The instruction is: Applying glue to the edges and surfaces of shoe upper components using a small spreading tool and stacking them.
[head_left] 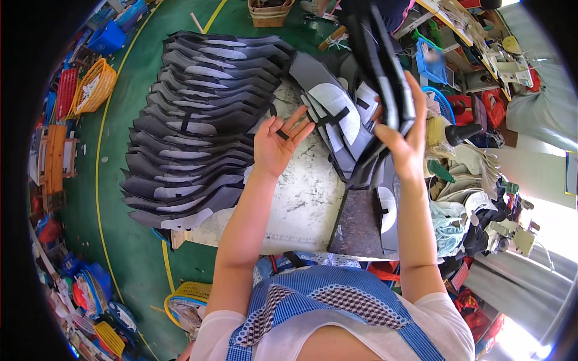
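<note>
My left hand (278,143) is palm up over the white tabletop (301,204), its fingers apart. A small black band shows on one of its fingers. My right hand (409,135) grips black curved panels (382,66), raised on edge and blurred at the top. Between my hands lies a loose pile of grey panels (337,108) with light grey patches and short black straps; the left fingertips are close to one strap. To the left, a long overlapping row of similar dark grey panels (192,126) covers that side of the table.
A brown speckled board (358,225) lies at the table's near edge. Cones of thread (439,132) and heaped fabric pieces (466,174) crowd the right side. Beyond the table are a woven basket (270,15), part of another person (391,12) and a blue bin (430,60). Yellow baskets (96,84) stand left.
</note>
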{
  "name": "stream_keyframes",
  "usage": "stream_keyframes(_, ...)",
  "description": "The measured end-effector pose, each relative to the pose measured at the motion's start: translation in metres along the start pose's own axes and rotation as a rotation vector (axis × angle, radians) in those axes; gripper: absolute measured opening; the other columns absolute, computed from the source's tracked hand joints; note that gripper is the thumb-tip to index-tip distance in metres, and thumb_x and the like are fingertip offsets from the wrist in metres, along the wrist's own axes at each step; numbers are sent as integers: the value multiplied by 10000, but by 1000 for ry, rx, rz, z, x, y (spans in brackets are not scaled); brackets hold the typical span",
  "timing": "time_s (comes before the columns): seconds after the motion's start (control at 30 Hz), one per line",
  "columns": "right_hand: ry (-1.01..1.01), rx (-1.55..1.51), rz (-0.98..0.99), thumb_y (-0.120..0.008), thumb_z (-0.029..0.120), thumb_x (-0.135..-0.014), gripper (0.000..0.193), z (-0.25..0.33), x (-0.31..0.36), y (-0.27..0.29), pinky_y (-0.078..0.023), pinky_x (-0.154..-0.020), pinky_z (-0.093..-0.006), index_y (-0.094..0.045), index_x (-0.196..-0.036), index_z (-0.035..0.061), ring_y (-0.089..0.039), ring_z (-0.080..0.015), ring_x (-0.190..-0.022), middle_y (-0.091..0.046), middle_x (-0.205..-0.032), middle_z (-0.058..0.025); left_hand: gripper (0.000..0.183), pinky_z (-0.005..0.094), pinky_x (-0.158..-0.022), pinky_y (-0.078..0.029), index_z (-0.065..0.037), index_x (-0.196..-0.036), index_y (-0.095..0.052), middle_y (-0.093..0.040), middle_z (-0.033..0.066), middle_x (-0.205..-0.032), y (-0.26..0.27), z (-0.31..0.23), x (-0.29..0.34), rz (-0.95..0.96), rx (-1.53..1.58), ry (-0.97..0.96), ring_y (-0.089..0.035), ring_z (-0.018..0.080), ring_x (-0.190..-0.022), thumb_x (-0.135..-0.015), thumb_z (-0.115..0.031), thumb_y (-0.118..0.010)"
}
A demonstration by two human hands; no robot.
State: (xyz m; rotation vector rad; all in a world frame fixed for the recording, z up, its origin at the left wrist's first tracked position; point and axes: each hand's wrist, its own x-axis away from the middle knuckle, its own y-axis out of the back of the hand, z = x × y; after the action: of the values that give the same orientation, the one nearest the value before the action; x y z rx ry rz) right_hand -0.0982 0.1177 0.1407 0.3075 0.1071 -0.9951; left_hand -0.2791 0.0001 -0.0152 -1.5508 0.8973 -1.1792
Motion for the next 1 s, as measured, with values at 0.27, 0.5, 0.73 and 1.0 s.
stream_keyframes(0.27,85,1046,161,-850,244,-549,1108,-77,7,-74,-463,-895,-496,-296,-1508,223,-552,-390,-1106,-542,-1200,-199,288,486,-1037,-400,-70,-834,-526,-569,204,-1330,48,19,-2,36,239,52,-512,335,-1281,-1024,-241,-394)
stream_keyframes(0.5,-174,434,38,-740,114,-599,953,-58,-9,-35,-413,-1021,-393,-324,-1456,139,-542,-331,-1179,-522,-1299,-195,605,301,-560,-364,-45,-608,-519,-533,43,-571,41,-22,164,-370,-1353,-45,-490,118,-578,-1028,-446,-348)
stream_keyframes(0.73,-762,-463,-146,-593,136,-684,534,-91,0,67,-552,-781,-380,-565,-1204,21,-651,-269,-816,-656,-955,-133,630,468,-834,-529,-57,-1328,-537,-654,207,-1145,198,-97,491,-517,-2376,1444,-657,369,-1003,-823,-406,-677)
stream_keyframes(1.0,-609,-1055,-168,-575,272,-726,416,-123,31,92,-550,-812,-384,-639,-1044,11,-665,-293,-838,-689,-956,-120,348,338,-907,-492,-35,-1230,-588,-669,113,-1115,33,-11,214,-14,-1656,119,-647,225,-1045,-921,-181,-651)
